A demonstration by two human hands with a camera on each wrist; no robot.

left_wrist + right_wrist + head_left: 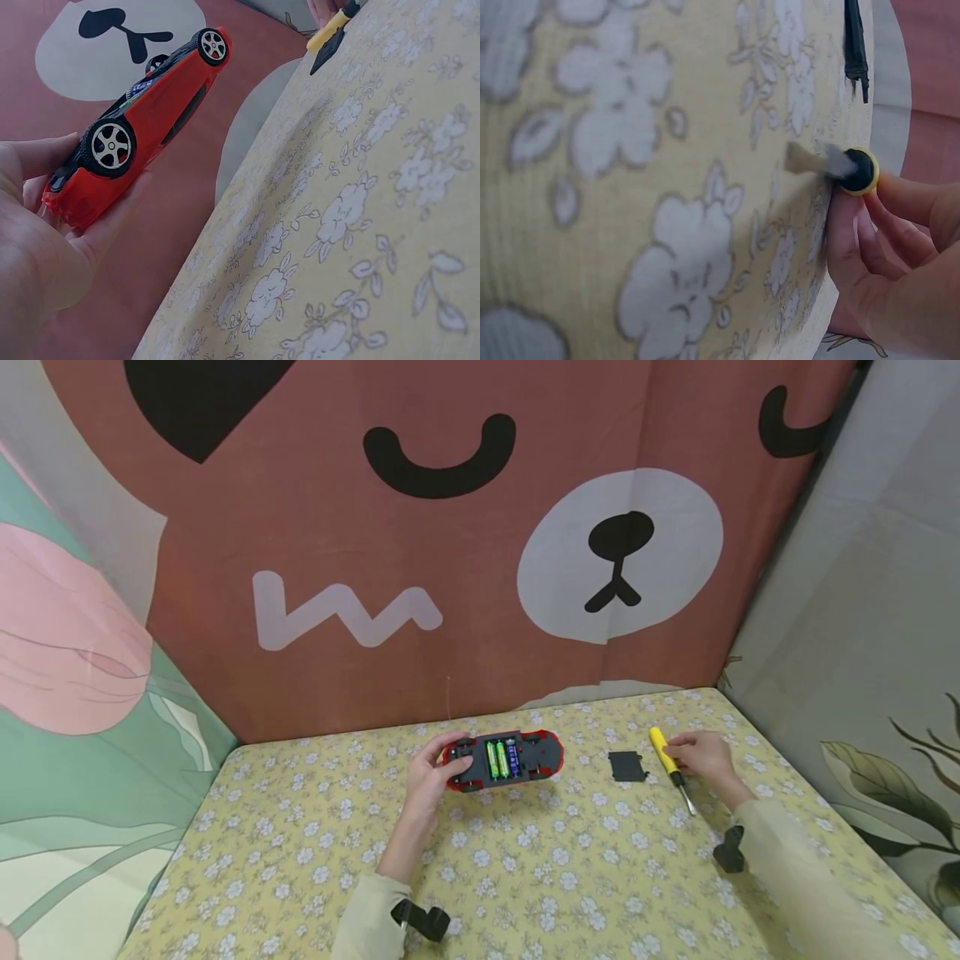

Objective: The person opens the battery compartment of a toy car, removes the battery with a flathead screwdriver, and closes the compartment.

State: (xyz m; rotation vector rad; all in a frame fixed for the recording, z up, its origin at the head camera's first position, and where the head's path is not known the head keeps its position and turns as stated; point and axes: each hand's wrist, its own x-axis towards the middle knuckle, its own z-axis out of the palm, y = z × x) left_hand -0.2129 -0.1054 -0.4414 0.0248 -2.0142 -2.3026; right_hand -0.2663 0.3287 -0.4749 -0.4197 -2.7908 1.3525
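Observation:
My left hand (429, 777) grips one end of a red toy car (542, 755), its black underside turned up toward the head camera. Green and blue batteries (502, 759) sit in the uncovered compartment in its middle. In the left wrist view the car (161, 112) is held above the cloth, thumb on the underside and fingers beneath. At the right, my right hand (705, 756) pinches the yellow handle of a screwdriver (663, 750) between thumb and fingers. Its metal tip points toward me, low over the table. A black square battery cover (627, 766) lies just left of the screwdriver.
A yellow floral cloth (300, 852) covers the table. Behind it hangs a brown curtain (465, 543) with a bear face, meeting the table's back edge. Printed fabric panels stand at the left (75, 693) and right (862, 610).

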